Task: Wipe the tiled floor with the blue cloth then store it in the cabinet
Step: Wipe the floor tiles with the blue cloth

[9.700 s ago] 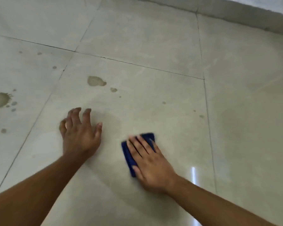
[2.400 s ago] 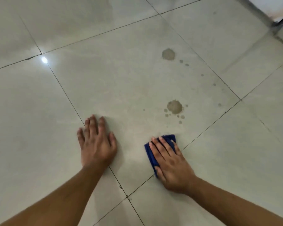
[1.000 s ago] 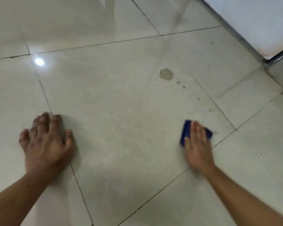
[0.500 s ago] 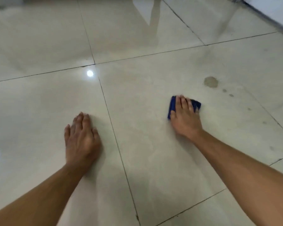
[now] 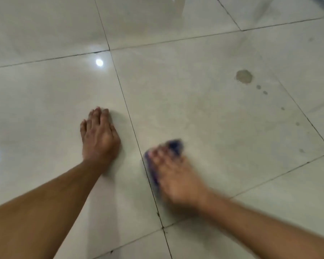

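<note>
My right hand (image 5: 178, 176) presses the blue cloth (image 5: 173, 145) flat on the tiled floor (image 5: 204, 113), fingers extended over it rather than curled — the hand is blurred with motion, the cloth lying just right of a grout line (image 5: 133, 128). My left hand (image 5: 99, 136) rests open on the neighbouring tile as a brace. A brown stain (image 5: 244, 77) with a trail of droplets (image 5: 261, 90) lies well beyond the cloth. To wipe well, I judge: keep the palm's pressure even and overlap the strokes toward the stain. No cabinet is in view.
</note>
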